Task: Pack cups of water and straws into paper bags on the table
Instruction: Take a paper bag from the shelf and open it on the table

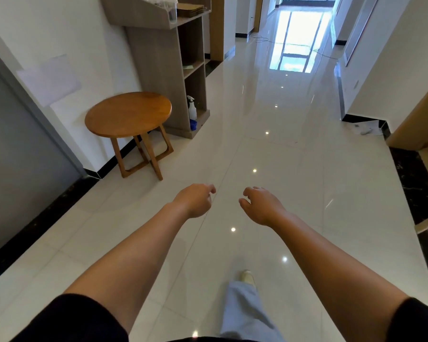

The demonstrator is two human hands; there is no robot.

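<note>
A round wooden table (127,114) stands against the left wall with nothing on its top. Behind it, on the upper ledge of a grey wooden shelf unit (156,58), stand clear plastic cups (169,7) and a flat stack of brown paper bags (189,8). Both of my arms reach forward over the floor. My left hand (195,199) hangs with loosely curled fingers and holds nothing. My right hand (260,206) is the same, fingers relaxed and empty. No straws are visible.
A glossy white tiled corridor (269,119) runs ahead to a bright window. A spray bottle (192,108) sits on the shelf unit's bottom shelf. A grey door is at the left, papers lie on the floor at the right wall, and my leg and shoe show below.
</note>
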